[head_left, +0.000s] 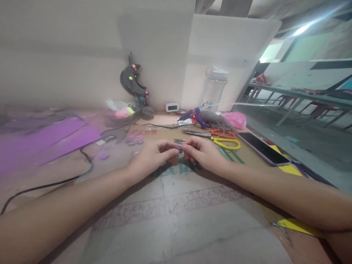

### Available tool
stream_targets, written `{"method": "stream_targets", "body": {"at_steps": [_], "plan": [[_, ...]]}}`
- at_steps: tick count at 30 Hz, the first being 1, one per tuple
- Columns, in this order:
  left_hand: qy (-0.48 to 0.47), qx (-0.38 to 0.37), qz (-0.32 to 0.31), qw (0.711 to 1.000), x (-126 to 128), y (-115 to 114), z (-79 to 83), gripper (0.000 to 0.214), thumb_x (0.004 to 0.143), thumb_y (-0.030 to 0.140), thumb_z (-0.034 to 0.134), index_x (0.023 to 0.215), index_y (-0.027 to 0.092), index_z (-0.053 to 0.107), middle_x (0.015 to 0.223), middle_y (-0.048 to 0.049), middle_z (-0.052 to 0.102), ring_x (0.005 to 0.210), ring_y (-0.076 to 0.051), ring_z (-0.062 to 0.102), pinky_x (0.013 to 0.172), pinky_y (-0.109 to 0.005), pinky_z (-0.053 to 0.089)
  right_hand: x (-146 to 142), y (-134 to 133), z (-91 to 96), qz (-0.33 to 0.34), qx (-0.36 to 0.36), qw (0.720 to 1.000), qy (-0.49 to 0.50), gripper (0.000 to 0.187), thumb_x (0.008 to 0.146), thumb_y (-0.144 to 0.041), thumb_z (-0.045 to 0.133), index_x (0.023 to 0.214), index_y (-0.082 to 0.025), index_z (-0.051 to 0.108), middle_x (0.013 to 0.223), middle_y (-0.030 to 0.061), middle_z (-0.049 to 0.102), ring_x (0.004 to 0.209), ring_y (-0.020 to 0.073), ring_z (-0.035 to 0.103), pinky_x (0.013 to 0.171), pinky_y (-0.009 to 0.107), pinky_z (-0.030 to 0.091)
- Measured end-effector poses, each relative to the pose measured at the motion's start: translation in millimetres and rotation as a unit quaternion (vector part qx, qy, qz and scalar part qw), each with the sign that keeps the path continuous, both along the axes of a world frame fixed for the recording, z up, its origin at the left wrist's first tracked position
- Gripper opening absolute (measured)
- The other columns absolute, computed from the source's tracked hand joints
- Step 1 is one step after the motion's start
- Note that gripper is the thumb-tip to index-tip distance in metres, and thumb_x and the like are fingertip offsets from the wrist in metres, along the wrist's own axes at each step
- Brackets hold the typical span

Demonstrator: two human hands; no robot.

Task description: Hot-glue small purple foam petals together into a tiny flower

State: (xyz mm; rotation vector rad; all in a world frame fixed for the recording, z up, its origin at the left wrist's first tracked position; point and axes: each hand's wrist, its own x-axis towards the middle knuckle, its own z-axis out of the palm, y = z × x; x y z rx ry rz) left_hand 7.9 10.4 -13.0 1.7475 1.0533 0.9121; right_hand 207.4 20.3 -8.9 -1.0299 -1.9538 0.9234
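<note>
My left hand [152, 157] and my right hand [202, 152] meet over the middle of the cardboard-covered table [176, 216]. Both pinch a tiny grey-purple piece [179, 148] between thumb and fingertips; I cannot make out what it is. Just behind the fingers lie small metal tweezers or snips [178, 140]. Yellow-handled scissors [225, 143] and orange-handled scissors [222, 134] lie right of my right hand. Small purple cut pieces [135, 138] lie beyond my left hand.
Purple foam sheets [49, 141] and a black cable [82, 161] lie at left. A glue gun [192, 116], a ball of twine [213, 119], a phone [262, 148], a water bottle [216, 90], a small clock [172, 107] and a black crescent ornament [132, 80] stand behind.
</note>
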Motion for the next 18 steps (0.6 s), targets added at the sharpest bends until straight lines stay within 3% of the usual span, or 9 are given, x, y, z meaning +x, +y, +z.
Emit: {"method": "stream_targets", "body": {"at_steps": [7,12,18], "plan": [[-0.025,-0.007,0.016,1.0,-0.1,5.7,-4.5,0.03,0.08,0.042,0.063,0.095,0.017,0.069,0.085,-0.0046,0.071,0.072,-0.015,0.067,0.07,-0.028,0.053,-0.7,1.8,0.0,0.024,-0.007,0.999,0.028,0.02,0.09,-0.035,0.048,0.087,-0.017,0.056,0.066,-0.0014,0.058,0.054,0.009,0.051,0.053,0.022,0.043],[-0.037,-0.001,0.024,0.999,-1.4,6.4,-4.6,0.032,0.08,0.044,0.063,0.095,0.016,0.068,0.083,-0.0054,0.071,0.073,-0.017,0.068,0.07,-0.029,0.054,-2.2,4.6,-3.5,0.025,-0.016,0.998,0.056,0.012,0.083,-0.028,0.056,0.09,-0.018,0.054,0.07,-0.0018,0.058,0.06,0.0107,0.054,0.057,0.024,0.046],[-0.016,0.006,0.039,0.999,-0.3,2.9,-2.6,0.03,0.081,0.043,0.063,0.091,0.016,0.068,0.081,-0.0052,0.072,0.073,-0.017,0.068,0.069,-0.028,0.054,0.2,-1.5,-1.0,-0.033,0.1,0.994,-0.025,0.01,0.085,-0.027,0.056,0.084,-0.018,0.057,0.069,-0.0015,0.06,0.059,0.0105,0.053,0.056,0.024,0.043]]}}
